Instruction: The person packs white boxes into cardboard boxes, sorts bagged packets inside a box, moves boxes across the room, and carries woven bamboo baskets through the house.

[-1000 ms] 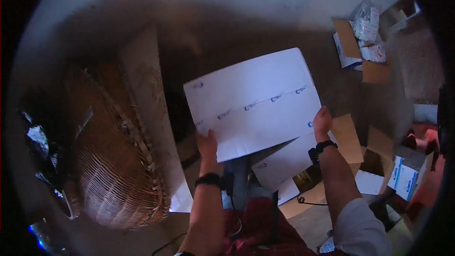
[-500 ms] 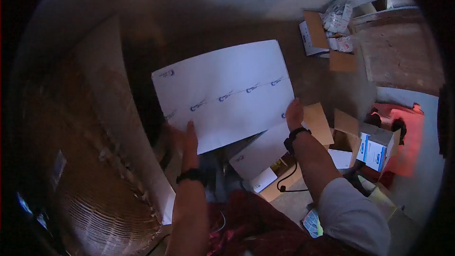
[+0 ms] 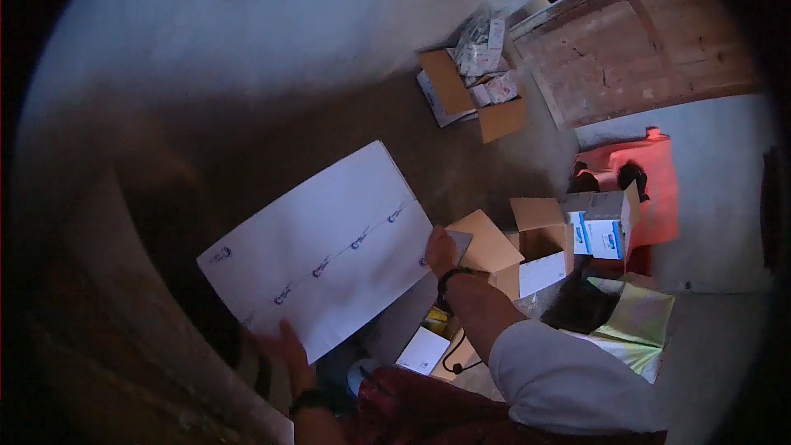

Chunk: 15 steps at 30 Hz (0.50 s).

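A large white cardboard box (image 3: 321, 239) with a row of small blue printed marks along its middle seam is held up in front of me, tilted. At its lower left corner, my left hand (image 3: 284, 354) grips the edge, thumb on the white face. My right hand (image 3: 442, 250) holds the right edge near the lower corner, fingers wrapped round it. Just below the box, an open carton (image 3: 460, 354) is partly hidden, with something yellow and a small white box (image 3: 423, 350) in it.
An open carton (image 3: 500, 122) of plastic-wrapped packets stands by the wall. To the right are another open carton (image 3: 544, 274), a carton with blue-and-white packs (image 3: 606, 237), a red cloth (image 3: 659, 198) and a yellow-green sack (image 3: 638, 313). A pale panel (image 3: 156, 280) leans at left.
The view has turned right, so the cartons appear further left. The white box has tilted, its left end lower in view, with both hands still on it.
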Tool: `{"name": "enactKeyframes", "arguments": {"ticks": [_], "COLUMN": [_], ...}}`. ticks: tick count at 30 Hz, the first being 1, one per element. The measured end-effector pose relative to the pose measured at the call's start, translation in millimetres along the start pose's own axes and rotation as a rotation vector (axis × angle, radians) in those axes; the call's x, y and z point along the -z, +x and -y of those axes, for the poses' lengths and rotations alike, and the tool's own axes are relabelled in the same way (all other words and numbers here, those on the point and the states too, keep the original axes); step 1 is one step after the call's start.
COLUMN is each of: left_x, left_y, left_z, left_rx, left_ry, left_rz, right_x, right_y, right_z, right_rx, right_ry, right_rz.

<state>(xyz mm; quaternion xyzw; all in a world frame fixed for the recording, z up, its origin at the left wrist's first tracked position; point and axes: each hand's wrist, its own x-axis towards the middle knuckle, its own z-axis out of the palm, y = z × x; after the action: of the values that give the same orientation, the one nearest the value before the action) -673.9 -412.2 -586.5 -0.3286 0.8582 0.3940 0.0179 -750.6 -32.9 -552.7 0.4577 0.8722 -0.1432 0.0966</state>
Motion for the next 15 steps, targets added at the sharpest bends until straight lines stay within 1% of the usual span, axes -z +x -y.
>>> {"name": "enactKeyframes", "arguments": {"ticks": [4, 5, 6, 7, 8, 9, 10, 12, 13, 15], "left_x": [6.7, 0.9, -6.0, -12.5, -19.6, -21.7, -22.7, -21.2, -21.8, -28.7], "left_y": [2.5, 3.2, 1.1, 0.6, 2.3, 3.6, 5.1, 8.2, 7.8, 6.6], "left_z": [-12.8, -1.8, 11.5, 29.7, 49.4, 55.3, 60.2, 60.9, 65.0, 71.5], "left_rx": [-0.044, -0.008, 0.027, 0.019, -0.003, -0.027, -0.038, 0.090, 0.082, -0.150], "left_ry": [-0.024, 0.116, 0.257, 0.260, 0.350, 0.437, 0.435, 0.158, 0.158, 0.154], "left_rz": [0.042, 0.016, -0.007, 0.006, -0.026, -0.062, -0.058, 0.026, 0.033, -0.135], "right_x": [0.6, -2.7, -7.7, -11.1, -9.1, -6.5, -3.0, -5.5, -7.3, -11.8], "right_y": [2.8, 5.8, 8.5, 9.2, 7.4, 4.7, 4.2, 8.7, 9.4, 11.3], "right_z": [-1.3, -4.7, -12.6, -19.1, -20.0, -16.9, -11.1, -13.1, -15.9, -17.9], "right_rx": [0.011, 0.005, 0.081, 0.153, 0.140, 0.102, 0.067, 0.060, 0.057, 0.021], "right_ry": [0.055, 0.061, -0.008, -0.084, -0.084, -0.009, 0.071, 0.061, 0.043, 0.001], "right_rz": [0.021, 0.016, -0.002, -0.018, -0.022, -0.026, -0.032, -0.023, -0.005, 0.011]}}
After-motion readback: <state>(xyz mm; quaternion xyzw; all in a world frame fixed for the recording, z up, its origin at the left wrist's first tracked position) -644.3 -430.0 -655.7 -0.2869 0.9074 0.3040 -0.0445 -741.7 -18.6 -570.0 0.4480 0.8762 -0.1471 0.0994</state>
